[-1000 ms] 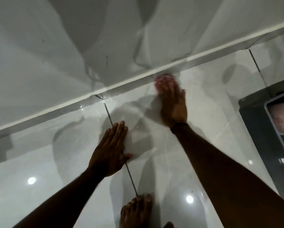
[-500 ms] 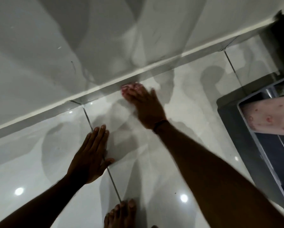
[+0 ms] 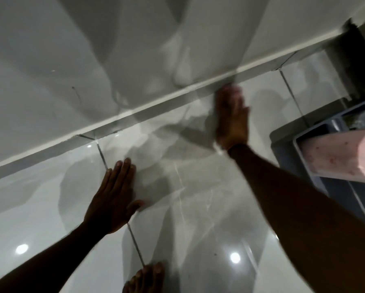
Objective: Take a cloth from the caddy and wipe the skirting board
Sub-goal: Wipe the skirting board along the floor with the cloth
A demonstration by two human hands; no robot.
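My right hand (image 3: 230,121) lies flat with its fingertips pressed against the skirting board (image 3: 50,153), a grey strip under a white edge that runs diagonally at the foot of the wall. A pinkish cloth (image 3: 230,89) shows blurred under those fingertips, mostly hidden by the hand. Spread flat on the glossy floor tile, my left hand (image 3: 114,199) holds nothing and rests beside a grout line. The grey caddy (image 3: 283,144) stands on the floor at the right, with another pink spotted cloth (image 3: 336,155) lying in it.
Pale, shiny floor tiles (image 3: 198,208) with dark grout lines reflect ceiling lights. My bare toes (image 3: 145,278) show at the bottom edge. A dark vertical edge (image 3: 355,60) ends the wall at the upper right, just above the caddy.
My right hand has slid to the right along the skirting board with the cloth. My left hand has stayed on the same grout line. More of the caddy has come into view.
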